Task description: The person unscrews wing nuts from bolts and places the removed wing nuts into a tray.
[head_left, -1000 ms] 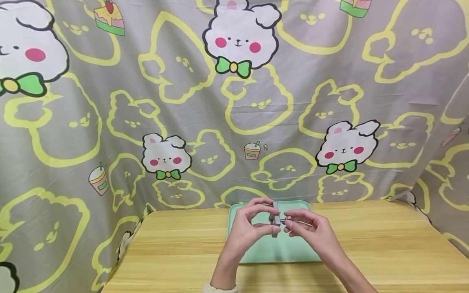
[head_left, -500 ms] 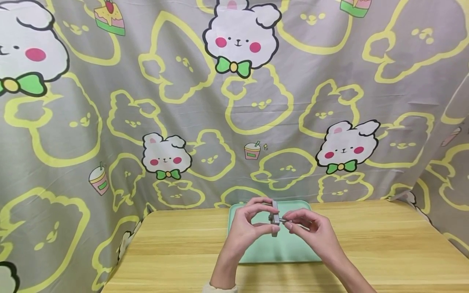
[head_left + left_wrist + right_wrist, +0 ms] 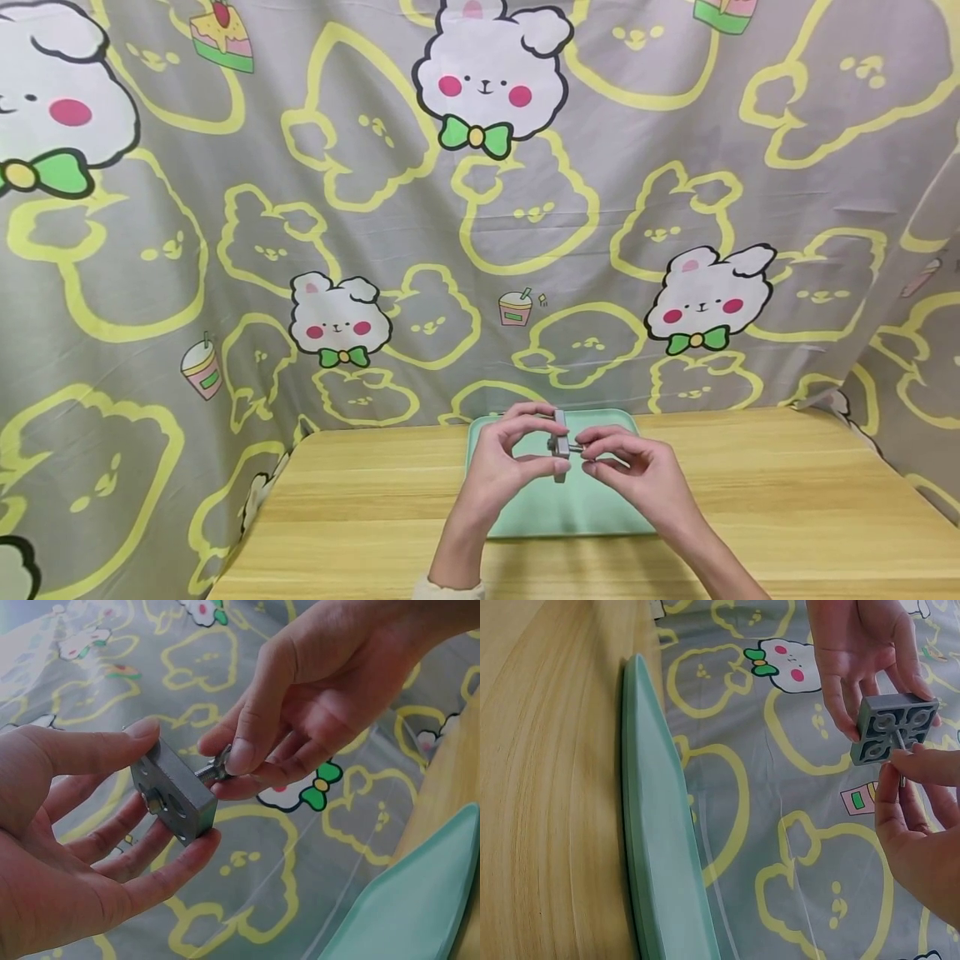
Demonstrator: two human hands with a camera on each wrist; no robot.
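Observation:
My left hand (image 3: 497, 458) grips a square grey block (image 3: 176, 791) by its edges, between thumb and fingers, above the tray. Round holes pierce the block, and a bolt (image 3: 154, 804) passes through its middle. The block's ribbed, hollow side shows in the right wrist view, with the threaded bolt shank (image 3: 901, 739) sticking out toward my right hand (image 3: 637, 462). That hand's thumb and fingertips pinch a small metal piece on the shank, which looks like a wing nut (image 3: 219, 763). The fingers partly hide it.
A mint-green tray (image 3: 573, 512) lies on the wooden table (image 3: 360, 500) beneath both hands. Behind the table hangs a grey curtain (image 3: 420, 225) printed with bears and yellow outlines.
Both hands and the block stay nearly in place. My right fingers shift slightly on the small metal piece, and more space shows between thumb and index finger now.

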